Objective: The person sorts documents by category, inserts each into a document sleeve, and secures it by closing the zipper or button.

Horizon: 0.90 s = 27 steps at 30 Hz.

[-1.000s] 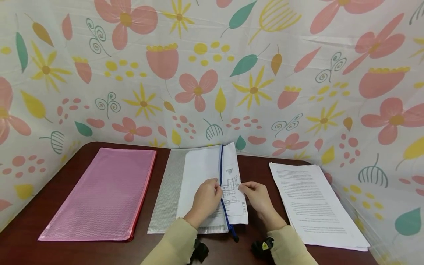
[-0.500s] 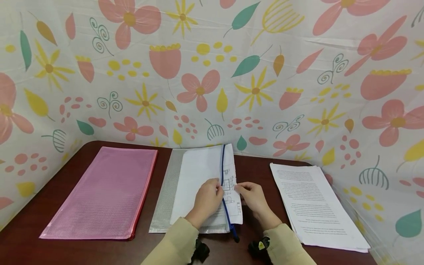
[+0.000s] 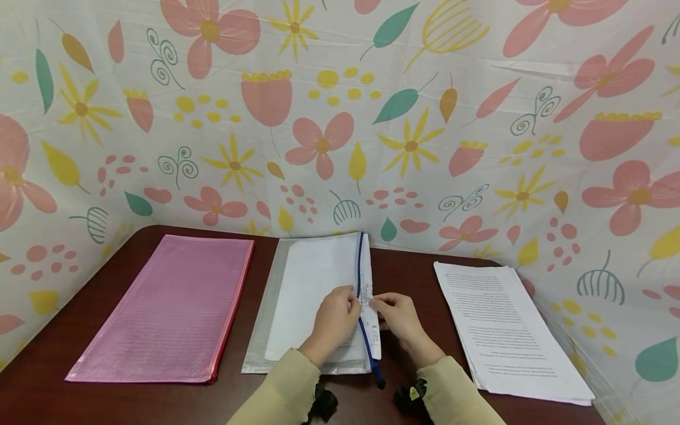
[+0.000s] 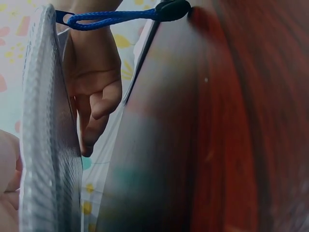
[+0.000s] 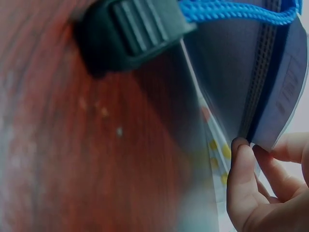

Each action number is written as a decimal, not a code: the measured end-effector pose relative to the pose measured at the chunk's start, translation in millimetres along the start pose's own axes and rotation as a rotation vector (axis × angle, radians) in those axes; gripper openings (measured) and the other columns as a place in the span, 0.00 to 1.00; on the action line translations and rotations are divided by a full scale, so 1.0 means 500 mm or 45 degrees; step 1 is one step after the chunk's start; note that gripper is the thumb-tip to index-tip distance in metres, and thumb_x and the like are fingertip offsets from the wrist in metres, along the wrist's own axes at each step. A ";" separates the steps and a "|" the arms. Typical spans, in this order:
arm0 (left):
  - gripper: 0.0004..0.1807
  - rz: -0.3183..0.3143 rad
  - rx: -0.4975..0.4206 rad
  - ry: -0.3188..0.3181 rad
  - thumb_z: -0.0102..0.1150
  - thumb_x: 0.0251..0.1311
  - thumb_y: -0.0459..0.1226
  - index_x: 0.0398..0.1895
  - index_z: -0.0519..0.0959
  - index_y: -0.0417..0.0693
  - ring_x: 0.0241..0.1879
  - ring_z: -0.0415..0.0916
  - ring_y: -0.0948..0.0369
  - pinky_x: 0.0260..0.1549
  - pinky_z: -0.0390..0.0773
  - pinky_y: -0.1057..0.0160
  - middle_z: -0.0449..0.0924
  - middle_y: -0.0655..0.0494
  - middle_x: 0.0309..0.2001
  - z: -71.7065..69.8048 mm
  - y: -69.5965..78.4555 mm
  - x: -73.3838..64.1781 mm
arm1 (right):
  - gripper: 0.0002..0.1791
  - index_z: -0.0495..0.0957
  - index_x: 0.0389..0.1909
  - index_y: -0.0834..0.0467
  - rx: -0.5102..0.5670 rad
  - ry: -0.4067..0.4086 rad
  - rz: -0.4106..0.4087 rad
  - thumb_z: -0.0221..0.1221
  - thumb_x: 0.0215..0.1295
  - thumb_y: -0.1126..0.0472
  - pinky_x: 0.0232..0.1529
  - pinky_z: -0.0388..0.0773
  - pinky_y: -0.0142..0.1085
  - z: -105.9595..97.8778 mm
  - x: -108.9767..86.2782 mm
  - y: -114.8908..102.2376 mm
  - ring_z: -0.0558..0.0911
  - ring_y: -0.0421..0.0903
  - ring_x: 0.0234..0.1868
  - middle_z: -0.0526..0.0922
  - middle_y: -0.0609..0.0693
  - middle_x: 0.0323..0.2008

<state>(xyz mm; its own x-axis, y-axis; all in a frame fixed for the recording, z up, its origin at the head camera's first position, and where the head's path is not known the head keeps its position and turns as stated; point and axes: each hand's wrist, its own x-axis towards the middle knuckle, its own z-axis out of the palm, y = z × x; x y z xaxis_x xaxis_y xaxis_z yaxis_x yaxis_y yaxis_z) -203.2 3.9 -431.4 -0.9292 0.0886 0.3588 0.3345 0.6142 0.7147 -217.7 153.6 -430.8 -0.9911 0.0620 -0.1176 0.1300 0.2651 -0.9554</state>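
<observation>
A clear mesh zipper pouch [image 3: 258,336] with a blue zipper [image 3: 365,338] lies in the middle of the table in the head view. Most of a white paper stack [image 3: 310,271] is inside it; a narrow strip with line drawings sticks out past the zipper. My left hand [image 3: 333,319] pinches the pouch's zipper edge, while my right hand [image 3: 402,321] pinches the right edge of the paper. In the right wrist view a black zipper pull [image 5: 140,34] hangs on a blue cord [image 5: 231,12]. The pouch wall [image 4: 43,135] hides part of the left wrist view.
A pink mesh zipper pouch [image 3: 164,313] lies flat on the left of the dark red-brown table [image 3: 32,378]. At the right is a stack of printed sheets [image 3: 510,330]. A flower-patterned curtain [image 3: 324,71] stands behind and beside the table.
The paper has slid left, deeper into the clear pouch, so less of the drawing strip shows. My right hand has moved left with it; my left hand keeps its hold on the zipper edge.
</observation>
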 end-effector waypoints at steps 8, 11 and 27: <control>0.10 0.001 -0.045 -0.002 0.50 0.62 0.35 0.24 0.77 0.46 0.55 0.76 0.50 0.46 0.78 0.55 0.79 0.42 0.54 0.000 0.000 0.000 | 0.12 0.81 0.40 0.69 -0.028 -0.003 -0.012 0.59 0.61 0.64 0.24 0.82 0.39 0.012 0.004 -0.001 0.80 0.42 0.26 0.82 0.56 0.33; 0.10 0.006 -0.069 -0.002 0.49 0.62 0.35 0.23 0.76 0.46 0.56 0.76 0.50 0.47 0.78 0.56 0.79 0.43 0.54 -0.002 0.000 0.000 | 0.12 0.82 0.40 0.68 -0.062 0.000 -0.008 0.60 0.60 0.63 0.24 0.81 0.38 0.017 0.005 -0.002 0.79 0.42 0.26 0.82 0.56 0.34; 0.10 -0.012 -0.258 -0.024 0.49 0.62 0.33 0.23 0.74 0.45 0.58 0.74 0.49 0.47 0.78 0.56 0.77 0.42 0.55 -0.004 -0.003 0.000 | 0.10 0.84 0.34 0.66 -0.157 -0.021 -0.036 0.62 0.58 0.62 0.19 0.78 0.34 0.033 0.010 -0.008 0.77 0.40 0.20 0.84 0.52 0.29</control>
<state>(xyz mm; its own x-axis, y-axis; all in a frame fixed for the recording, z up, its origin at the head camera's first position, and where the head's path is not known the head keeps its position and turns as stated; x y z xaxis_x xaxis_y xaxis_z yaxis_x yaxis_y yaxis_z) -203.6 1.5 -431.3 -0.9345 0.0994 0.3418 0.3489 0.4452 0.8247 -223.8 137.1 -432.0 -0.9946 0.0374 -0.0968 0.1037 0.3832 -0.9178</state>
